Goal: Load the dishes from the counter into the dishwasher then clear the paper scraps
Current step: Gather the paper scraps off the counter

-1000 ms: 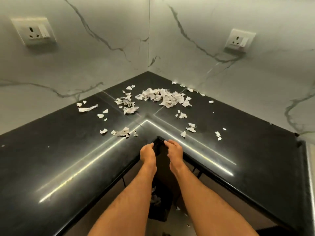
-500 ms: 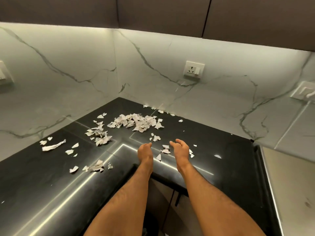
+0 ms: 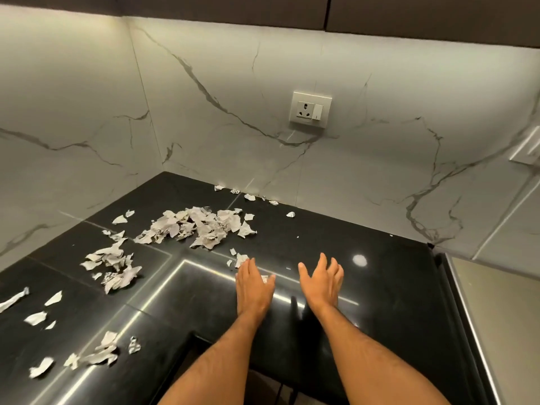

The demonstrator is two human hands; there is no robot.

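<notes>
Black corner bench (image 3: 394, 287), glossy, backed by white veined marble wall (image 3: 233, 97) with one socket plate (image 3: 311, 109). Paper scraps: main heap (image 3: 198, 228) toward the corner; second cluster (image 3: 112, 267) to its left; loose pieces along the left front edge (image 3: 96, 355) and at the wall foot. My left hand (image 3: 253, 287): fingers straight, flat over the bench, one scrap (image 3: 241, 259) just beside its fingertips. My right hand (image 3: 321, 283): fingers spread, relaxed, holding nothing.
</notes>
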